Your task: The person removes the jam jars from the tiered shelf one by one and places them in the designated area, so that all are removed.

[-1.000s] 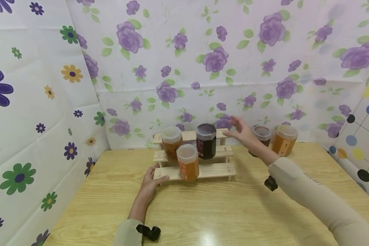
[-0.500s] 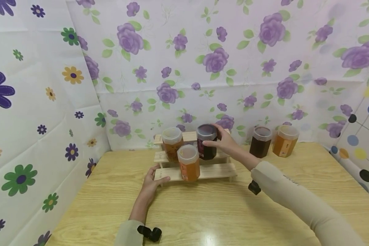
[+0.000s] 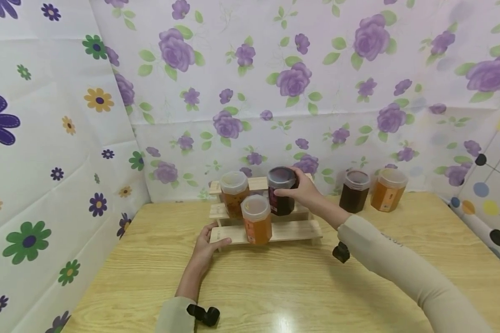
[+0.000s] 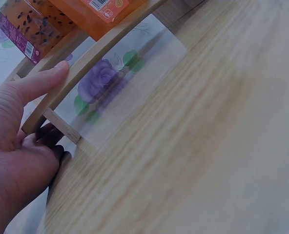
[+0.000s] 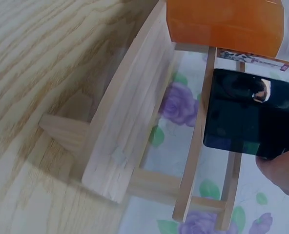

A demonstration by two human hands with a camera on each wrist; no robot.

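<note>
My right hand [image 3: 305,193] grips a dark jar [image 3: 281,206] with a clear lid, which stands upright on the middle tier of a three-tier wooden rack [image 3: 296,230]. In the right wrist view the jar's dark side [image 5: 244,114] shows above the tier edge, with only a fingertip in sight. The rack's left end is held by my left hand [image 3: 204,249]. The left wrist view has the thumb [image 4: 47,82] on top of the lowest tier and fingers curled below it. Beside the dark jar are an orange jar [image 3: 257,228] on the lowest tier and a seed-flecked amber jar [image 3: 234,203] behind.
To the right of the rack, at the table's back edge, stand another dark jar [image 3: 353,196] and a golden jar [image 3: 386,194]. Floral sheets [image 3: 250,83] hang behind and at the sides. The wood-grain table [image 3: 266,282] stretches in front.
My right hand has moved left from beyond the rack's right end and taken hold of the dark jar. The left hand stays on the rack, and the jars keep their places.
</note>
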